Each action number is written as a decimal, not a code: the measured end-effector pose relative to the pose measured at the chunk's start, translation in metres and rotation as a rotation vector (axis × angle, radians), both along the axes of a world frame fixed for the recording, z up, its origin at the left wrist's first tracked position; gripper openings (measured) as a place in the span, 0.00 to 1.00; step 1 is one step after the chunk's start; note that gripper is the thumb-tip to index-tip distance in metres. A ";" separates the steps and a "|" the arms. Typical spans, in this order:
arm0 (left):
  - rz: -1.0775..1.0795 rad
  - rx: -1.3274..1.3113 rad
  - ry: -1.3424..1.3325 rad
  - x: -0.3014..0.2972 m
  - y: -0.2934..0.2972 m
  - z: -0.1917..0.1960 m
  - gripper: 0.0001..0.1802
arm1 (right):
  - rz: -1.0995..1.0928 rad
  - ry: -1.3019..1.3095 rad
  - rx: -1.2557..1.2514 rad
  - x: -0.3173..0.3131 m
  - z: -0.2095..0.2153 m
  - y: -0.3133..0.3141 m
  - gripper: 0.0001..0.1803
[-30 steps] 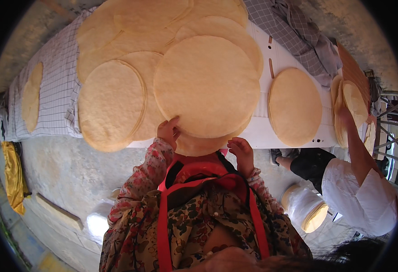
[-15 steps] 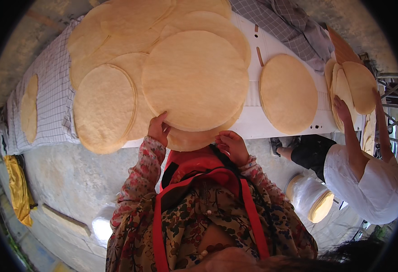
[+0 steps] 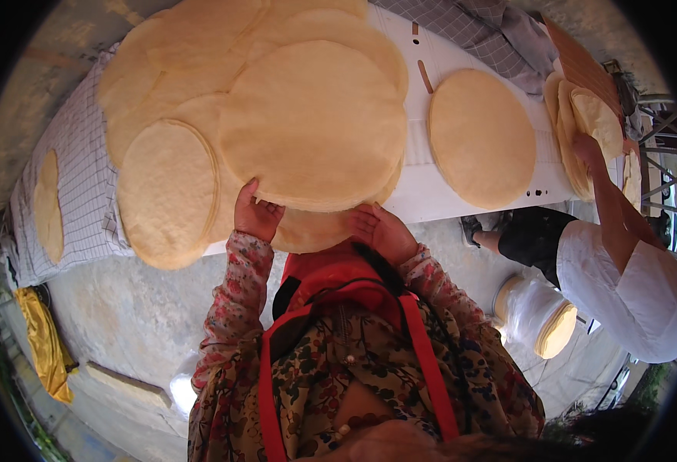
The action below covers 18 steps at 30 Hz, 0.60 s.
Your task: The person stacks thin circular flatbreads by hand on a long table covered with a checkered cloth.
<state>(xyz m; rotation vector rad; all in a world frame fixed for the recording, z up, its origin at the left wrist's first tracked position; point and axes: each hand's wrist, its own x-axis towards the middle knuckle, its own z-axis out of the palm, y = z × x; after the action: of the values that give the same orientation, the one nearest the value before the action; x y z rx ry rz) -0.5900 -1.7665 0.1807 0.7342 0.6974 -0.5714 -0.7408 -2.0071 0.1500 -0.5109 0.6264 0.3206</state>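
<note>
A stack of large, thin, round tan sheets (image 3: 315, 123), like flatbreads, lies on the table in front of me. My left hand (image 3: 258, 212) is at its near left edge, thumb and fingers apart, with fingertips against the rim. At the near right edge is my right hand (image 3: 385, 232), its fingers extended and touching the rim. Beneath the stack, another round sheet (image 3: 315, 231) sticks out toward me between my hands. Neither hand has a grip around the sheets. Just left of my left hand rests a smaller-looking stack of round sheets (image 3: 165, 192).
Another round stack (image 3: 482, 138) lies on the white tabletop (image 3: 423, 189) to the right. A checked cloth (image 3: 73, 169) covers the left end. Beyond, at the right, a person in white (image 3: 623, 285) handles more sheets. A plastic-wrapped stack (image 3: 535, 316) stands below the table.
My right hand has opened and moved up to the stack's edge; my left hand's fingers have spread along the rim. The person at the right has tilted their sheets and shifted hands.
</note>
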 end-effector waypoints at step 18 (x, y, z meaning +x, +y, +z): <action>0.027 -0.256 -0.134 0.004 0.023 -0.021 0.40 | -0.398 -0.106 0.072 0.077 0.065 0.004 0.23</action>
<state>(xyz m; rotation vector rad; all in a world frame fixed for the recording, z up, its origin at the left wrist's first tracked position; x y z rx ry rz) -0.5862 -1.7436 0.1592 0.5181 0.4978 -0.5696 -0.6639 -2.0034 0.2153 -0.3220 0.5965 -0.0600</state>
